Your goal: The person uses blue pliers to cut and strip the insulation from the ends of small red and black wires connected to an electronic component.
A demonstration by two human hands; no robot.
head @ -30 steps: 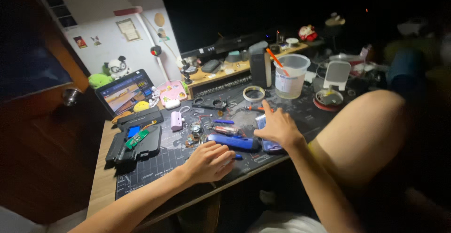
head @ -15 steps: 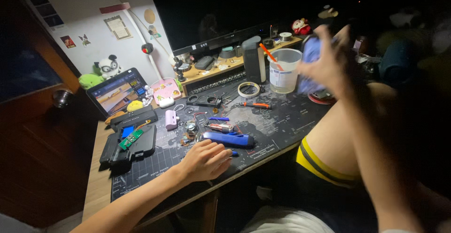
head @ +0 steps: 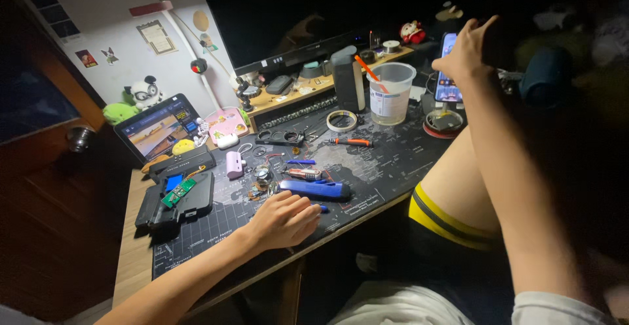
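— Blue-lit phone (head: 448, 69): where does it sit, and what holds it?

— Raised off the tabletop (head: 131, 259), at the far right end, just above a round red-rimmed dish (head: 444, 123). The right hand (head: 469, 51) is on it; fingers wrapped around the upper edge, gripping. Screen faces the camera, partly covered by that hand.

— Left hand (head: 283, 220)?

— Palm down on the dark cutting mat (head: 216, 230), near the front edge. Fingers loosely curled and close together, not pinching anything I can make out. Fingertips lie just beside a blue cylindrical tool (head: 313, 189), which is flat on the mat. Contact with it: cannot tell.

— What lies beyond those fingers?

— Just past the blue tool: a small red-and-silver item (head: 303, 173) and a scatter of small metal parts (head: 261, 175). Farther out, an orange-handled screwdriver (head: 348, 142), a roll of tape (head: 342, 120), and a clear measuring cup (head: 391, 92) with an orange stick in it. A dark upright box (head: 347, 87) stands just beside the cup.

— To the left of the fingers?

— A black case (head: 171, 207) with a green circuit board (head: 178, 192) on top, well apart from the hand. Behind it a tablet (head: 157, 128) with a lit screen, propped tilted, and a panda plush (head: 143, 92) against the white wall.

— Anything else?

— A bare knee (head: 458, 181) rises between the two arms, at the front edge of the tabletop.
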